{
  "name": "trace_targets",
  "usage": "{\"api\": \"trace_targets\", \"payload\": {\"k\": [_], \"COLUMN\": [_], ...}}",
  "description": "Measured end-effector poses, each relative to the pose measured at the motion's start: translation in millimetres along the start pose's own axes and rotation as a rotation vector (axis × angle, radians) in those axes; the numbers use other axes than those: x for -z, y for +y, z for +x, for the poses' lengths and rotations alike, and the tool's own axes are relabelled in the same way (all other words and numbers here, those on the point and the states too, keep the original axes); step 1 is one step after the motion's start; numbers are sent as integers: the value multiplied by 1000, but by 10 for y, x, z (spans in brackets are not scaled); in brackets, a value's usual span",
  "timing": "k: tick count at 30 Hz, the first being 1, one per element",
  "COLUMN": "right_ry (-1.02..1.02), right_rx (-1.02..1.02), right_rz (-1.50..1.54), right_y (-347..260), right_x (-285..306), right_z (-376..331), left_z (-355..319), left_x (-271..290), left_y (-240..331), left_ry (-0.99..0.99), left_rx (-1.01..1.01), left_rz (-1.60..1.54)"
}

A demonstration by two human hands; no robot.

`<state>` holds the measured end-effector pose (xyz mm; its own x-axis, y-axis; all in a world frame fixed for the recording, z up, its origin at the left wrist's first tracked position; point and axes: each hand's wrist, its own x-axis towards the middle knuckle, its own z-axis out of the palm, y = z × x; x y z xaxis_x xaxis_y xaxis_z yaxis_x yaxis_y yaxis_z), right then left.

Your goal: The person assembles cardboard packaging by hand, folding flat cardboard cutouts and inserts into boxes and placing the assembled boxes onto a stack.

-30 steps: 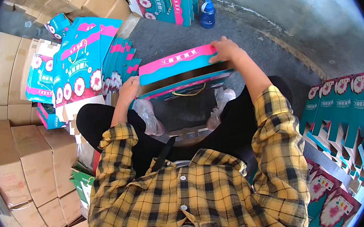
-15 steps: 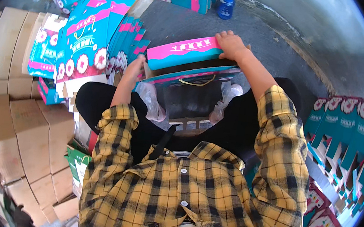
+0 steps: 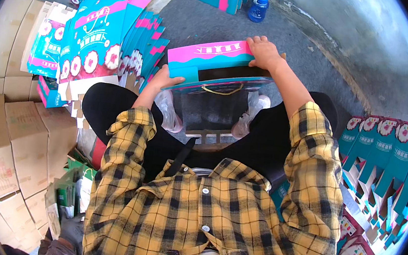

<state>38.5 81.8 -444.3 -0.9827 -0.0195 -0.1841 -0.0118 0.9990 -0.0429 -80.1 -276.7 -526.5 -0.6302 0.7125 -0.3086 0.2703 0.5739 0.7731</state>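
Note:
A pink and teal cardboard gift box (image 3: 211, 52) stands between my knees, its dark top opening partly uncovered. A yellow cord handle (image 3: 223, 92) hangs on the side nearest me. At the box's left end my left hand (image 3: 162, 78) grips the edge, thumb lying over a teal end flap (image 3: 184, 72) folded across the opening; its other fingers are mostly hidden. My right hand (image 3: 265, 53) is bent over the far right corner, fingers on the pink panel and thumb toward the opening.
Flat teal and pink cartons (image 3: 94, 36) lie piled at the left, beside stacked brown boxes (image 3: 27, 134). A blue bottle (image 3: 258, 8) stands near the wall. More teal boxes (image 3: 384, 141) line the right. Another person's dark gloved hand (image 3: 73, 228) shows at lower left.
The left end flap now lies folded across the opening. My left hand has come inward, with its thumb over that flap. My right hand stays at its corner.

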Motion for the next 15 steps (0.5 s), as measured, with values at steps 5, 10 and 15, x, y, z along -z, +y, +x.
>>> {"api": "trace_targets", "payload": {"k": [5,10,15], "right_ry": [-29,58,-332], "right_rx": [-7,-254,-337], "right_rz": [-28,10,710], "right_y": [27,547,582], "right_x": [48,343,317], "right_z": [-42,-121,-332], "left_z": [45,45,74], "left_x": [-97,-65,-62], "left_y": [-142,-97,18], "left_ry": [100,18,-20], "left_rx": [31,94,71], "left_rz": [238,161,190]}}
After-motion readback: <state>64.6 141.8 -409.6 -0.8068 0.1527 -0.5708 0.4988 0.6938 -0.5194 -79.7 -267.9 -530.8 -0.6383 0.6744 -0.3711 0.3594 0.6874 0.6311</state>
